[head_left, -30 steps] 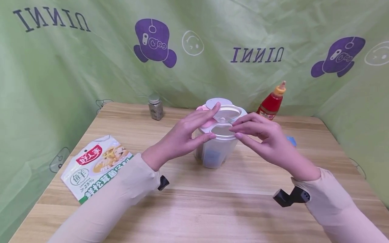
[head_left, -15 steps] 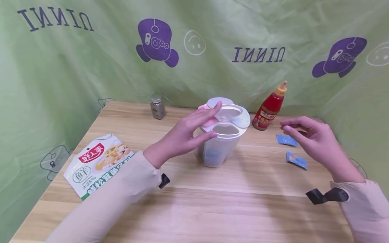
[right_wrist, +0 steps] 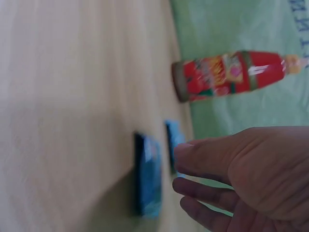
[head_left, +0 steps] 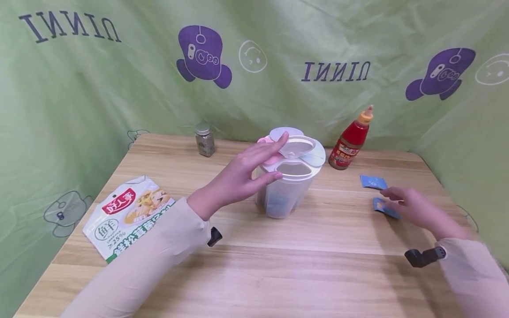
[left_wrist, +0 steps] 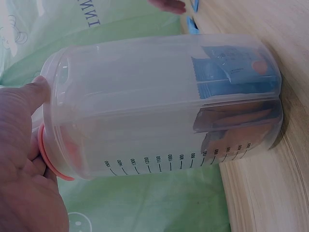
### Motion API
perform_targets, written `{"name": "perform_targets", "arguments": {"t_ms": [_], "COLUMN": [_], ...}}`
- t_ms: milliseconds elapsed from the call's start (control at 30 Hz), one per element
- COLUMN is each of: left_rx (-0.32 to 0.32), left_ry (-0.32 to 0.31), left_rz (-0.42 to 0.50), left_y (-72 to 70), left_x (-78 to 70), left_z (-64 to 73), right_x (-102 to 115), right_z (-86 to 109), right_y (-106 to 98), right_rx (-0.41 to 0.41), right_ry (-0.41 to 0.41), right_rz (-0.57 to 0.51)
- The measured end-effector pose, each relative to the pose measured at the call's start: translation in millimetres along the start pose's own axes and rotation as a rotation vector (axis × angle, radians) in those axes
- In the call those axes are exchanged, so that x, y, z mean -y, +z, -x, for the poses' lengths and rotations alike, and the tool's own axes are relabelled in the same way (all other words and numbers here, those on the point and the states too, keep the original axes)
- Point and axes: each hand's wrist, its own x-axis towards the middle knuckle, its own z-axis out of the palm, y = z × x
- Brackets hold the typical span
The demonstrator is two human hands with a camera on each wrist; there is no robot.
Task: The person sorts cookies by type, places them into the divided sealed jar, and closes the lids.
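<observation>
A clear plastic storage container [head_left: 282, 194] with a white, pink and pale blue segmented lid stands mid-table, its front flap [head_left: 296, 145] raised. My left hand [head_left: 238, 179] holds the lid, thumb at the front rim and fingers over the top beside the flap. Through the wall in the left wrist view, blue sachets [left_wrist: 236, 72] lie in one compartment and brown packets [left_wrist: 236, 125] in another. My right hand [head_left: 417, 210], fingers apart and slightly bent, is over the nearer blue sachet [head_left: 382, 207]; contact cannot be told. Behind it lies another blue sachet [head_left: 373, 181].
A red sauce bottle [head_left: 350, 143] with a yellow cap stands at the back right. At the back left is a small spice jar [head_left: 205, 141]. A white and green food pouch [head_left: 123, 212] lies at the left, partly under my left sleeve. Green cloth [head_left: 254, 101] hangs behind.
My right hand has left the container's opening, swung right, and lowered toward the nearer blue sachet. My left hand stays on the lid, and the flap remains raised.
</observation>
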Motion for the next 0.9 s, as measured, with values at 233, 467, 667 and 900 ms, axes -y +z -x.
{"name": "perform_targets", "arguments": {"t_ms": [233,467,667,900], "left_rx": [0.001,0.0,0.001,-0.004], "left_ry": [-0.005,0.0,-0.003,-0.008], "left_rz": [-0.004,-0.005,-0.005,0.002], "left_y": [0.5,0.7,1.1,1.3], "left_x": [0.8,0.7,0.6,0.8], "left_z": [0.6,0.4,0.4,0.2], "right_x": [-18,-17,-18,-18], "right_z": [0.5,-2.1,-1.7,-0.8], "right_y": [14,16,13,7], "right_rx": [-0.036,-0.023,-0.003,0.019], "right_ry": [-0.044,-0.001,0.071,0.154], "right_rz": [0.053,0.045,0.023,0.001]}}
